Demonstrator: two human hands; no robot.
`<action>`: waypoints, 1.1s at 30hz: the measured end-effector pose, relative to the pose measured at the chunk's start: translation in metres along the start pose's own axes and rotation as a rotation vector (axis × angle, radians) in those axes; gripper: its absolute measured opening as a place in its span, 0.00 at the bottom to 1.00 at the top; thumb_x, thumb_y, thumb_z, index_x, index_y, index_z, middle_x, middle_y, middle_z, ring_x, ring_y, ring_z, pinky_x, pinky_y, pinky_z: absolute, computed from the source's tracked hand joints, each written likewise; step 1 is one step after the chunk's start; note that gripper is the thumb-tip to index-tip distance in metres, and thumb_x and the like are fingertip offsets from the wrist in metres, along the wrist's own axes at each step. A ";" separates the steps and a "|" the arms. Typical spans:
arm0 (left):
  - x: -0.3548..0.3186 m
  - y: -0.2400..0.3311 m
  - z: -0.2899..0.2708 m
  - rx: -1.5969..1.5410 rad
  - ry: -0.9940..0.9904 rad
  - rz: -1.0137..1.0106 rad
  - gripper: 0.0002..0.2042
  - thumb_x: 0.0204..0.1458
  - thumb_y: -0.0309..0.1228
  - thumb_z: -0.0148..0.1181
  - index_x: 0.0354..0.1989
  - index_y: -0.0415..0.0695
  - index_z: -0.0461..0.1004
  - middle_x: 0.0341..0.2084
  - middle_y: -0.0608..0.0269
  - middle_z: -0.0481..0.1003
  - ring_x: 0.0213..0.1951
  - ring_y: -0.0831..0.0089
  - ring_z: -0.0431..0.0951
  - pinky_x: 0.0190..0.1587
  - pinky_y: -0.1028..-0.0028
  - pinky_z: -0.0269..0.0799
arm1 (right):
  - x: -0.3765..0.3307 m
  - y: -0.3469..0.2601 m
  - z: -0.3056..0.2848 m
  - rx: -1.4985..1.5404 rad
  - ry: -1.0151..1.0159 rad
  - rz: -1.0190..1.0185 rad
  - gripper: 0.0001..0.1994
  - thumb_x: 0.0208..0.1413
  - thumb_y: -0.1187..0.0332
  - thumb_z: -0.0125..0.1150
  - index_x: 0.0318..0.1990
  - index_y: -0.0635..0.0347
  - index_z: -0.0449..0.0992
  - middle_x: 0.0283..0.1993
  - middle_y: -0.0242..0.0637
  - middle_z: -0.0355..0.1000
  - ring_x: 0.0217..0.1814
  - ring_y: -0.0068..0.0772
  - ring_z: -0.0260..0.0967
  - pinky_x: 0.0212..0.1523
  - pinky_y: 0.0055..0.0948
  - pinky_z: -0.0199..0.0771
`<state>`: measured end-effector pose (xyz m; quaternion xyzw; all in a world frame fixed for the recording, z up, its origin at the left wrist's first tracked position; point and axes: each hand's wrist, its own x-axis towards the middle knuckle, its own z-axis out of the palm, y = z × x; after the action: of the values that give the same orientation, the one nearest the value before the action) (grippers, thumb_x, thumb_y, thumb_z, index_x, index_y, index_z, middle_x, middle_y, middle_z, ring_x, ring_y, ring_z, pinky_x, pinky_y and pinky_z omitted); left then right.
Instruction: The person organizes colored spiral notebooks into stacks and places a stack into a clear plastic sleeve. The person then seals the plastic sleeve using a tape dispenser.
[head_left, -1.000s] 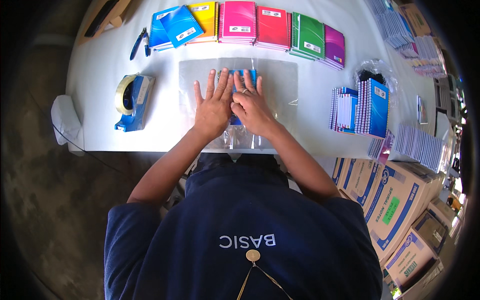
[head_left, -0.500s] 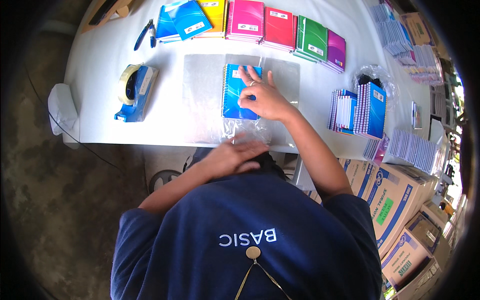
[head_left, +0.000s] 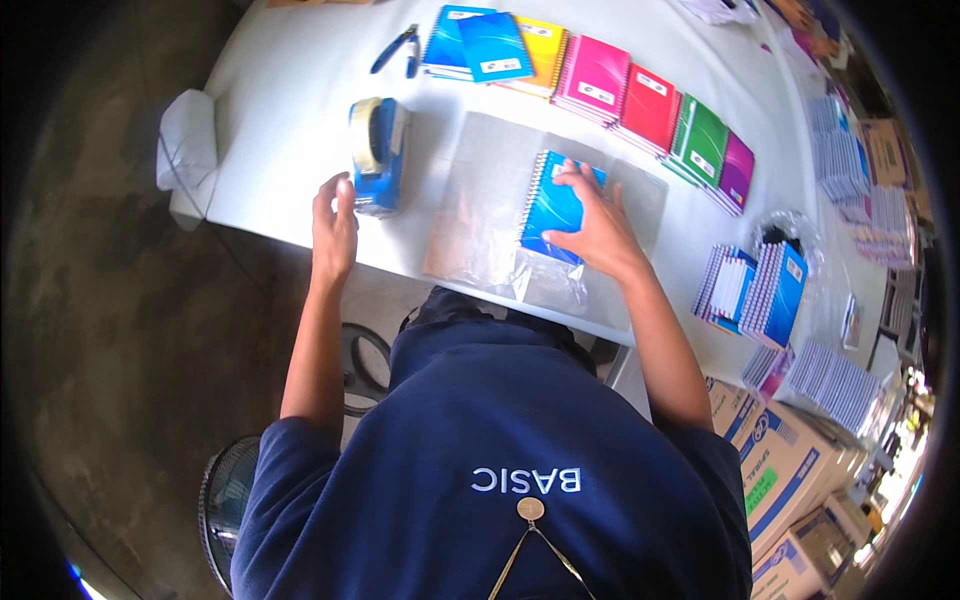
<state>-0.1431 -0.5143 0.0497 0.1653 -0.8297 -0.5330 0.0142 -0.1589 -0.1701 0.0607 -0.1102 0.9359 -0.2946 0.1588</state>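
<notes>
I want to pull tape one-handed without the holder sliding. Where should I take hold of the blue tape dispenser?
Grip the blue tape dispenser across its two long flat sides, low on the body, coming from its near end, where the left hand already is. The tape roll stands upright between those sides, so a grip from above would probably block it. The right hand presses the blue notebook.

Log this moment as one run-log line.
left hand: at blue tape dispenser | right hand: pressing blue spiral notebook in clear plastic bag | white table

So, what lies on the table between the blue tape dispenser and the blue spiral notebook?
In the head view, only clear plastic film lies between the tape dispenser and the blue notebook; the film runs on under the notebook.
</notes>
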 end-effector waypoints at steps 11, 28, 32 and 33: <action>-0.019 -0.016 -0.039 -0.711 -0.398 -0.296 0.07 0.55 0.34 0.55 0.33 0.44 0.76 0.43 0.65 0.70 0.43 0.77 0.67 0.44 0.79 0.63 | 0.001 -0.003 0.000 -0.033 0.014 0.000 0.40 0.36 0.61 0.72 0.59 0.50 0.57 0.68 0.34 0.50 0.72 0.37 0.41 0.67 0.59 0.35; 0.021 0.138 0.166 1.258 -0.800 0.269 0.35 0.33 0.67 0.60 0.33 0.43 0.79 0.32 0.56 0.79 0.37 0.61 0.80 0.38 0.66 0.74 | 0.008 0.012 -0.001 0.074 0.076 -0.069 0.63 0.25 0.55 0.78 0.68 0.53 0.36 0.65 0.46 0.53 0.68 0.45 0.50 0.67 0.51 0.42; 0.051 0.073 0.133 0.906 -0.761 0.434 0.39 0.38 0.67 0.55 0.47 0.44 0.73 0.48 0.51 0.70 0.52 0.57 0.67 0.52 0.60 0.63 | 0.002 0.017 0.006 0.055 0.265 -0.027 0.66 0.27 0.47 0.76 0.67 0.64 0.31 0.69 0.58 0.41 0.74 0.50 0.32 0.68 0.54 0.26; 0.043 0.052 0.139 0.737 -0.594 0.482 0.39 0.43 0.66 0.51 0.53 0.45 0.70 0.58 0.51 0.63 0.63 0.57 0.57 0.59 0.57 0.55 | 0.002 0.033 0.030 -0.017 0.319 0.085 0.64 0.30 0.47 0.74 0.67 0.65 0.31 0.69 0.59 0.38 0.74 0.51 0.29 0.68 0.54 0.24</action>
<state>-0.2249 -0.3843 0.0294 -0.1940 -0.9447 -0.2118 -0.1583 -0.1539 -0.1596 0.0175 -0.0235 0.9556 -0.2932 0.0198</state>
